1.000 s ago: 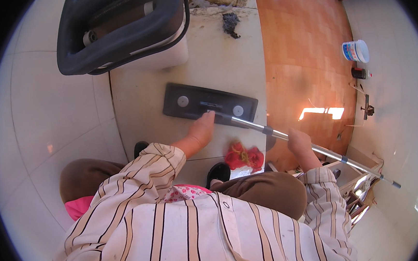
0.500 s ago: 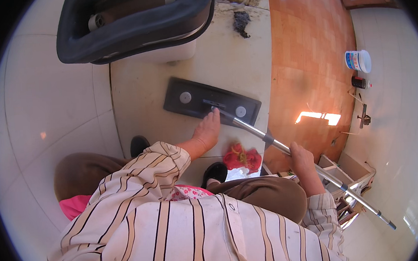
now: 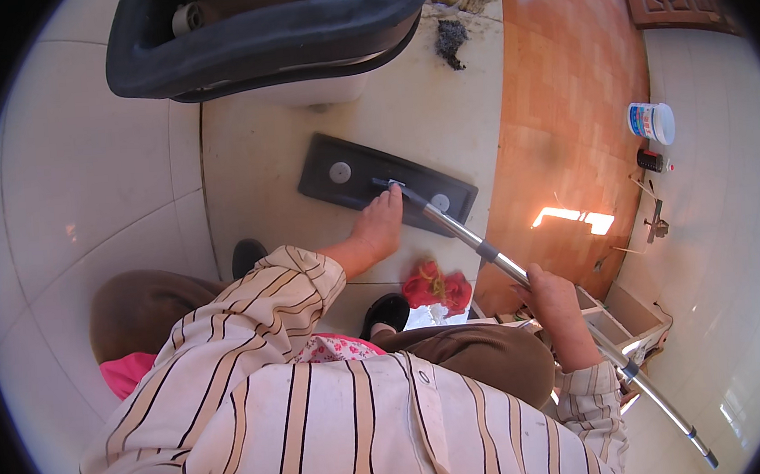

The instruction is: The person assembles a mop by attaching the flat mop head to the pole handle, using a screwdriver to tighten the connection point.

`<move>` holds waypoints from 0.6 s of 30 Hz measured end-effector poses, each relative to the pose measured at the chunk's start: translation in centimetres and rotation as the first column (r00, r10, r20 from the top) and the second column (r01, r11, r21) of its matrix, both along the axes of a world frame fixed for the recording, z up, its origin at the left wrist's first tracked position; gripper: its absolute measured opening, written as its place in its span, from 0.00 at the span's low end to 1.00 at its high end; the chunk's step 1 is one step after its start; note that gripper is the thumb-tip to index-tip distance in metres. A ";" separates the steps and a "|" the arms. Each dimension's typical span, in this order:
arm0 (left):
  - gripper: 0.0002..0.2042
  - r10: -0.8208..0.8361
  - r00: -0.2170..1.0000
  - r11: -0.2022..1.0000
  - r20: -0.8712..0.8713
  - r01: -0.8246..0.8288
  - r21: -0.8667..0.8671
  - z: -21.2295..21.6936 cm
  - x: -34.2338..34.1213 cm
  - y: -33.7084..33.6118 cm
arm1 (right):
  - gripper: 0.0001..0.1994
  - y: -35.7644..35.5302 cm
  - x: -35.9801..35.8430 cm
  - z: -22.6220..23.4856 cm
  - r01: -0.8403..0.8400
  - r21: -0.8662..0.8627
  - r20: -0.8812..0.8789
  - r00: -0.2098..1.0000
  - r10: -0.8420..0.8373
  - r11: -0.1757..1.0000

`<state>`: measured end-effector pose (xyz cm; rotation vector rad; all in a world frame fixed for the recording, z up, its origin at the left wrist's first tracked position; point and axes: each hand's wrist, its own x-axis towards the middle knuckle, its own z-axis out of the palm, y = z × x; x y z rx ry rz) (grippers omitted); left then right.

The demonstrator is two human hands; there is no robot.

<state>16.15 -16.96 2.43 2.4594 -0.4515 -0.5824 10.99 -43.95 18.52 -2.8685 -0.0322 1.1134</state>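
Observation:
A flat mop lies before me with its dark grey rectangular head (image 3: pixel 363 181) on the pale floor tile, two round light discs on its upper face. Its silver telescopic pole (image 3: pixel 464 235) slants down to the right past my body. The fingers of my left hand (image 3: pixel 377 228) are closed at the swivel joint where pole meets head; the thumb side hides part of the joint. Around the middle of the pole my right hand (image 3: pixel 550 304) is wrapped, above a grey collar on the shaft.
A bucket with a dark padded rim (image 3: pixel 297 53) stands at the upper left. Beyond the mop lies a dark grey clump (image 3: pixel 451 43). Red cloth (image 3: pixel 436 288) rests near my shoe. A white tub (image 3: pixel 651 123) and a dark bottle (image 3: pixel 654 161) are by the right wall, near a wooden shelf unit (image 3: pixel 628 316).
The view has shifted slightly. My left hand stays at the joint and my right hand on the pole, whose far end now points a little lower. The mop head has barely moved.

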 end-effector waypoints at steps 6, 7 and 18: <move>0.27 0.029 1.000 0.999 0.007 -0.029 0.039 0.4 -0.3 -0.4 | 0.15 0.5 1.6 1.7 -0.040 -0.033 -0.041 0.998 0.039 0.999; 0.27 0.029 1.000 0.998 0.004 -0.030 0.051 0.4 -0.3 -0.4 | 0.15 0.5 1.7 2.0 -0.039 -0.026 -0.047 0.998 0.038 0.999; 0.28 0.080 0.987 0.995 -0.139 -0.069 0.078 1.8 -0.4 -0.8 | 0.14 0.6 2.1 2.8 -0.004 -0.032 -0.132 0.991 0.000 0.999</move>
